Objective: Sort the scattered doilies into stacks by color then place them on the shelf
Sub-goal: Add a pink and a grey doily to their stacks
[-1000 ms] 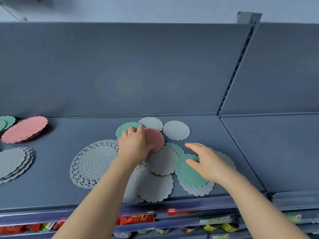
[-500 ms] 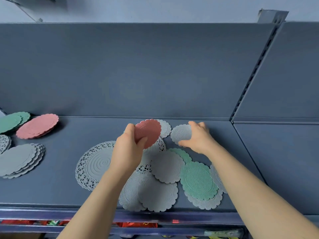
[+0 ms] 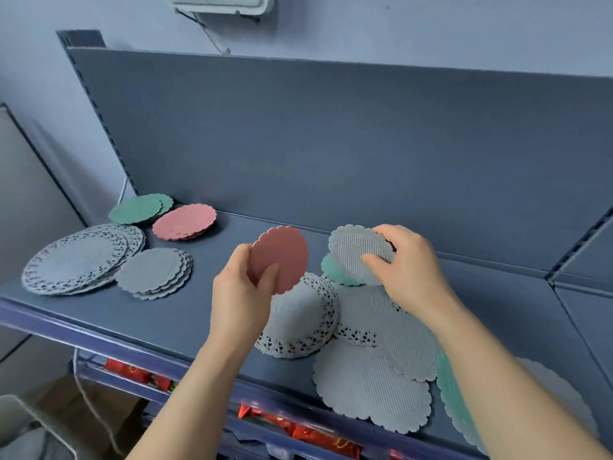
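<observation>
My left hand [image 3: 240, 293] holds a small pink doily [image 3: 282, 257] upright above the shelf [image 3: 172, 313]. Just to its right, my right hand [image 3: 408, 263] grips a small grey doily [image 3: 356, 250], lifted off the pile. Below them lies the scattered heap: a lacy grey doily [image 3: 305, 323], plain grey doilies [image 3: 374, 390], a small green doily [image 3: 331, 270] and a large green one [image 3: 454, 403] partly under my right forearm. Sorted stacks lie at the left: green [image 3: 136, 209], pink [image 3: 184, 221], lacy grey [image 3: 79, 257] and plain grey [image 3: 154, 272].
The shelf's back panel [image 3: 331, 144] rises right behind the doilies. A slotted upright [image 3: 99, 117] bounds the left end, and a joint to another shelf [image 3: 577, 260] lies at the right. Red packets [image 3: 132, 371] sit on the lower shelf beneath the front edge.
My left hand has lifted the pink doily higher. My right hand has picked a small grey doily off the shelf. The view has swung left, bringing the sorted stacks in.
</observation>
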